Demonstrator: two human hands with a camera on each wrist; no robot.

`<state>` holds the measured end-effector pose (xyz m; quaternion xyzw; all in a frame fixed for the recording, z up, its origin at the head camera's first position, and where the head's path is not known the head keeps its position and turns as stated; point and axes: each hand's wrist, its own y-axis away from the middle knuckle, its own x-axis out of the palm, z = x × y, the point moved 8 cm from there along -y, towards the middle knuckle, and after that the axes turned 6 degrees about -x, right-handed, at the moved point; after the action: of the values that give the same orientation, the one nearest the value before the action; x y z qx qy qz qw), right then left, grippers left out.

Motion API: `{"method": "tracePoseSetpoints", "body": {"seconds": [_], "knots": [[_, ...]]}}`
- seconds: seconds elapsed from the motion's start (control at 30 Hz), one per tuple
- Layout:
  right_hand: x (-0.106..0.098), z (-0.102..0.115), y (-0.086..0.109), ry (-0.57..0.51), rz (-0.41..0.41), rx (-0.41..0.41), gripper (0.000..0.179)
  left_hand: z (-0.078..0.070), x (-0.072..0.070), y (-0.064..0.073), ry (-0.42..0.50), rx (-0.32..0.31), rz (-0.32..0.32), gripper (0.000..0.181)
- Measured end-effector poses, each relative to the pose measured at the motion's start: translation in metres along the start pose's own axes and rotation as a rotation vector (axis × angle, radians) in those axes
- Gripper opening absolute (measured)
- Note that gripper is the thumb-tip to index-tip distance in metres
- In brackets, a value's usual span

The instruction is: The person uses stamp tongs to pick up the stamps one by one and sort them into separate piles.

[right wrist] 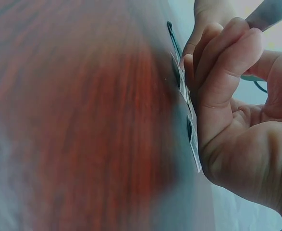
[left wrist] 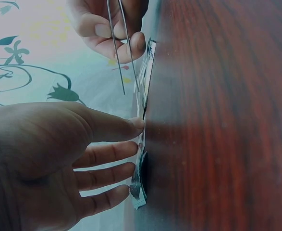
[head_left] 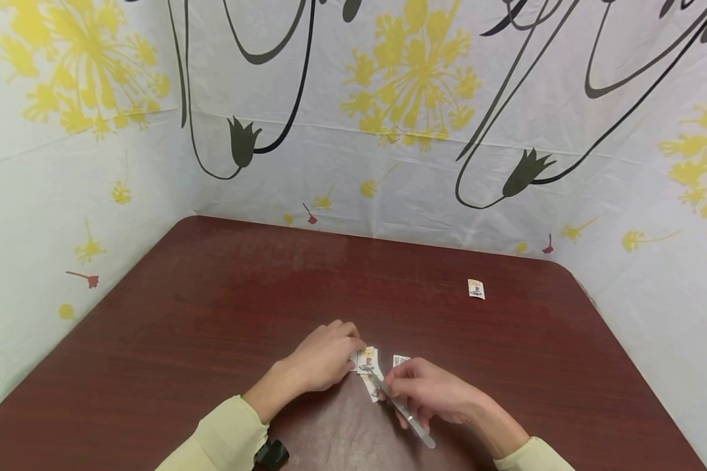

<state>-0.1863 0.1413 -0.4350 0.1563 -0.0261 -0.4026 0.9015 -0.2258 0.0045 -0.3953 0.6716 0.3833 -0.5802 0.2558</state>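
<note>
My right hand (head_left: 433, 392) (left wrist: 90, 26) holds a pair of metal tweezers (head_left: 412, 422) between thumb and fingers. Their tips point down at a small cluster of printed, stamp-like paper pieces (head_left: 366, 358) on the table. In the left wrist view the two tweezer arms stand apart, with nothing seen between them. My left hand (head_left: 325, 356) (left wrist: 40, 154) touches the pieces at the left with its fingertips, fingers fairly straight and spread. Another paper piece (head_left: 399, 359) lies just beyond my right hand, partly hidden by it. The right wrist view shows edges of paper pieces (right wrist: 194, 147) beside the hand.
The dark red-brown table (head_left: 241, 288) has rounded far corners. Toward its far right lies a single paper piece (head_left: 476, 288), apart from the others. A white flower-patterned sheet (head_left: 353, 176) hangs around the back and sides. A dark object (head_left: 272, 453) shows at my left sleeve.
</note>
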Motion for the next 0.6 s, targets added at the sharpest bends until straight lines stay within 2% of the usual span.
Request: {"method": "tracePoseSetpoints", "body": {"seconds": [0.6], "knots": [[0.0092,-0.0014,-0.0042,-0.043,0.012,-0.016,0.013,0.0016,0.0012,-0.0005,0.023,-0.025,0.019,0.02]]}}
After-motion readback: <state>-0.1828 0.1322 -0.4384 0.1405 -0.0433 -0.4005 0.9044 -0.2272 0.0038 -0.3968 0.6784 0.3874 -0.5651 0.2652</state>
